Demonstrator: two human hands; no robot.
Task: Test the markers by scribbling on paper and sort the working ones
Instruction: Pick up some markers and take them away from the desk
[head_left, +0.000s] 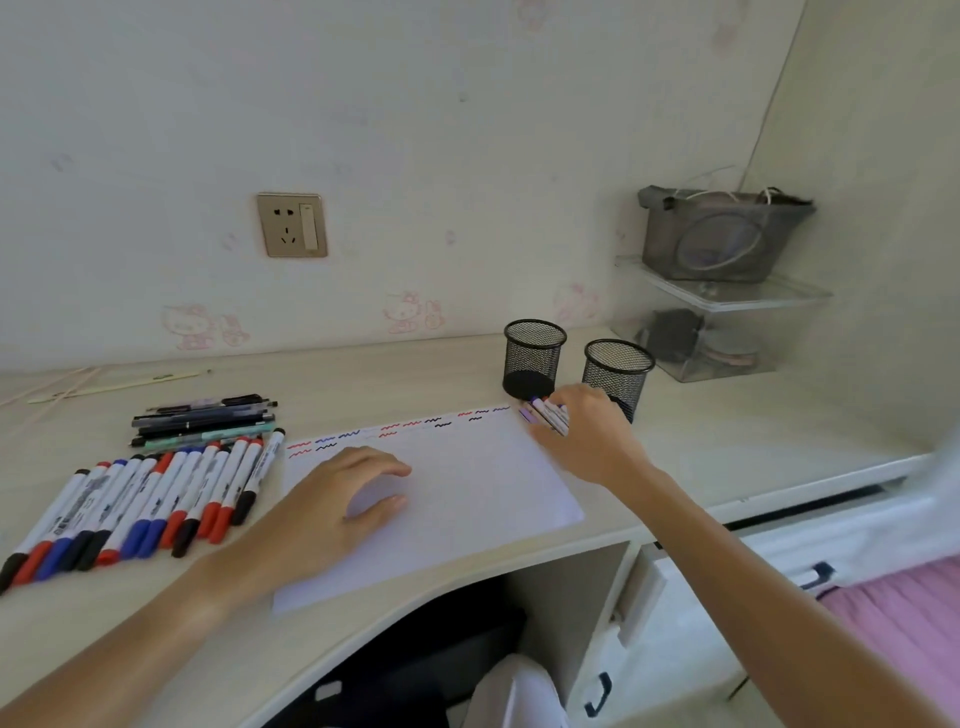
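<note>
The paper (457, 499) lay in the middle of the frame on the desk (727, 441), with short red, blue and black scribbles (395, 431) in rows along its far edge. The left hand (332, 504) rested on the paper's lower left part, palm down, fingers loosely bent and holding nothing, the thumb spread toward the right.

The right hand (587, 431) reached to the paper's upper right corner, where its fingers curled over a small bunch of markers (545, 413). Their blue and red caps pointed toward the upper left. The bunch sat low at the desk surface, just off the paper's corner; whether it was lifted clear could not be told.

Just behind that hand stood two black mesh cups: the left cup (534, 358) and the right cup (618, 376), close together but apart. The hand partly covered the base of the right cup. Nothing could be made out inside either.

At the left of the frame a row of markers (150, 504) lay side by side on the desk, white barrels with red, blue and black caps toward the lower left. Above them, a stack of darker pens (202, 421) lay crosswise.

On the wall at upper left sat a socket (292, 224). At the right, a grey bag (722, 234) stood on a clear box (722, 332) in the corner.
</note>
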